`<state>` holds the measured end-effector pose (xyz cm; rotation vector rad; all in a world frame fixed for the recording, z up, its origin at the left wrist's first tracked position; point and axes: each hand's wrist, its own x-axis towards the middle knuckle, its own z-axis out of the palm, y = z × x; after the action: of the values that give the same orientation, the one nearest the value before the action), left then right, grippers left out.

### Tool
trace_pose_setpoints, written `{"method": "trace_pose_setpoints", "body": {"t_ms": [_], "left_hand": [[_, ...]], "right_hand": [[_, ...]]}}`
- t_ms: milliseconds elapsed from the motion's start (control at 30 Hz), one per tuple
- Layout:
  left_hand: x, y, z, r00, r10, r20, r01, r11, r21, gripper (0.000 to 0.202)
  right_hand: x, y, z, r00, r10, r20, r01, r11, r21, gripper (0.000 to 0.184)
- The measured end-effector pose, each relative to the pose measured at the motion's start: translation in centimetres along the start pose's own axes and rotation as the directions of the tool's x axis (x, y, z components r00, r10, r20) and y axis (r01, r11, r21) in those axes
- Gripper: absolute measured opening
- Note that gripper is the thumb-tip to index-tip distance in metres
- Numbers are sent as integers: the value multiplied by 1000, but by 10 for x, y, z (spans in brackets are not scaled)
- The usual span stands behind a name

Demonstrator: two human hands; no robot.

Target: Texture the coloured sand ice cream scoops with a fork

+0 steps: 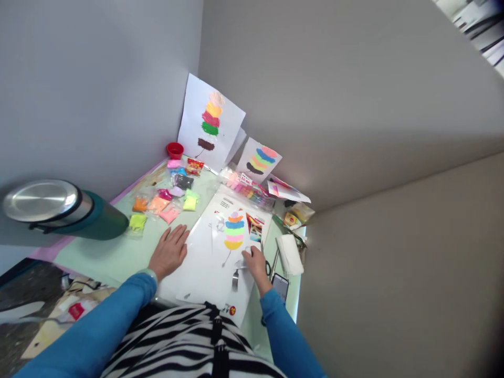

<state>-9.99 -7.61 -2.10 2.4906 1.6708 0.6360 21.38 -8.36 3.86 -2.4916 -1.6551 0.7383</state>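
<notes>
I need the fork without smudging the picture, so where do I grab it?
Best take the fork by its handle, the end beside your right hand; the tines point toward you. It lies flat on the white sheet, so come from above and pinch the handle's edges.

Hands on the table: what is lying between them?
In the head view, only the white sheet lies between the left hand and the right hand; its coloured picture sits just beyond that stretch.
</notes>
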Motion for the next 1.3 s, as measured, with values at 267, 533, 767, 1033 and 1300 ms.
{"method": "trace_pose_setpoints", "body": {"t_ms": [267, 533, 767, 1033, 1300], "left_hand": [[0, 0, 0, 1000, 10, -12, -9, 1000, 23, 43], [1, 1, -2, 1000, -3, 0, 3, 1000, 6, 44], [0, 1, -1, 1000, -11, -1, 11, 1000, -16, 44], [-1, 0, 0, 1000, -10, -9, 9, 999, -32, 44], [0, 1, -2, 1000, -3, -1, 3, 1000, -13, 44]], "right_hand": [[41, 80, -147, 920, 262, -290, -313, 938, -148, 25], [55, 108, -192, 763, 230, -604, -476, 832, -284, 37], [59, 115, -183, 784, 225, -579, -456, 841, -291, 37], [60, 120, -209, 793, 295, -533, -476, 847, -238, 41], [73, 116, -201, 797, 361, -484, -507, 835, -211, 38]]}}
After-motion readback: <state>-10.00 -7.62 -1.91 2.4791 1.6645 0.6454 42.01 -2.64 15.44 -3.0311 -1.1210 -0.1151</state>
